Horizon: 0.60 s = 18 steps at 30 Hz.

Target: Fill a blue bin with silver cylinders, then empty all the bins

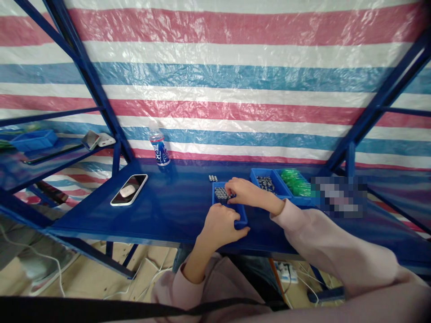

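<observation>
A small blue tray sits before me on the table, with several metal cylinders standing packed together at its far end. My left hand is curled over the near left part of this tray, thumb at its front side. Reaching in from the right, my right hand has its fingers bent down among the cylinders. Whatever its fingertips hold is hidden. Just beyond the tray, several more small cylinders lie in a short row on the tabletop.
To the right stand a blue bin of small metal parts and another of green plastic pieces. A phone with a white case on it lies left, and a bottle stands behind. Blue frame posts flank the table.
</observation>
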### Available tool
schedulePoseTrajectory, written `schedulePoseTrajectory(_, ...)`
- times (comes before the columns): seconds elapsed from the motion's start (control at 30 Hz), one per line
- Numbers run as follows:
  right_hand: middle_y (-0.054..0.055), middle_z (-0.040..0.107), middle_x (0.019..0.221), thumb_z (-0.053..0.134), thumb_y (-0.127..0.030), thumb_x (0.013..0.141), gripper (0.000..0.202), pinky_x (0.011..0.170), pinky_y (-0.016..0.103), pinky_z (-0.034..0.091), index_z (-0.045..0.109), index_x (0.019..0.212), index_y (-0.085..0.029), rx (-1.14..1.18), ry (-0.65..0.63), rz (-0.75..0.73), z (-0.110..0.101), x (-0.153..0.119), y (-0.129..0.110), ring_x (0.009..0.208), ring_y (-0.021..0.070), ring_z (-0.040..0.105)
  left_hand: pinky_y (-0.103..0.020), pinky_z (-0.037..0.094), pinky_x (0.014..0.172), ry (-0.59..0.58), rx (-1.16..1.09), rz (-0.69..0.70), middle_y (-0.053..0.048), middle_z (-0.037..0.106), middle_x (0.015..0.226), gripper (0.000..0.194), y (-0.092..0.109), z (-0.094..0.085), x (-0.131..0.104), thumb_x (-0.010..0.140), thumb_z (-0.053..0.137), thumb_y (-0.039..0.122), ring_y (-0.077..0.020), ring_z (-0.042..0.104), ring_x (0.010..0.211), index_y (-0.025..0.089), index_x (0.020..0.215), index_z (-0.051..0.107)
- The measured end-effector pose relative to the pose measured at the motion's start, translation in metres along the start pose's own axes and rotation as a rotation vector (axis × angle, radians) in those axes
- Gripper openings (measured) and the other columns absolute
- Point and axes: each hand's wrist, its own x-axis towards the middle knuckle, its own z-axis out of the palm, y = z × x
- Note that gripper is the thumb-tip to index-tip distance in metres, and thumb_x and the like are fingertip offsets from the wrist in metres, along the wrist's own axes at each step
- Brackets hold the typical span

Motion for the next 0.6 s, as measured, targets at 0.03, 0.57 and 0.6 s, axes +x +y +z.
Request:
schedulePoseTrajectory(0.03, 0.003, 0.059, 0.073, 0.072, -0.035, 0.074, 0.022, 0.06, 0.025, 0.034, 0.059, 0.076, -0.017, 0.063, 0.011, -0.002, -0.005, 0.004, 0.002, 0.071, 0.0169, 0.054, -0.031, 0.04, 0.068, -0.012, 0.001, -0.001, -0.004, 0.071, 0.07, 0.034, 0.0, -0.001, 0.0, 0.076, 0.059, 0.051, -0.0201, 0.065, 0.072, 0.02, 0.065, 0.068)
schedulePoseTrajectory(0.57, 0.005, 0.072, 0.084, 0.07, 0.0, 0.06, 0.029, 0.063, 0.02, 0.046, 0.072, 0.087, -0.012, 0.28, -0.172, 0.072, 0.027, 0.139, 0.037, 0.074, 0.0153, 0.064, -0.03, 0.04, 0.07, -0.086, -0.023, -0.022, -0.004, 0.071, 0.072, 0.036, 0.0, -0.005, 0.002, 0.078, 0.057, 0.052, -0.0197, 0.065, 0.072, 0.02, 0.068, 0.069)
schedulePoseTrajectory(0.6, 0.005, 0.072, 0.082, 0.071, 0.0, 0.06, 0.027, 0.062, 0.02, 0.046, 0.072, 0.084, -0.012, 0.263, -0.181, 0.085, 0.029, 0.142, 0.039, 0.073, 0.0157, 0.064, -0.03, 0.04, 0.07, -0.083, -0.024, -0.021, -0.004, 0.07, 0.071, 0.036, 0.0, -0.005, 0.002, 0.078, 0.057, 0.052, -0.0198, 0.065, 0.072, 0.02, 0.068, 0.069)
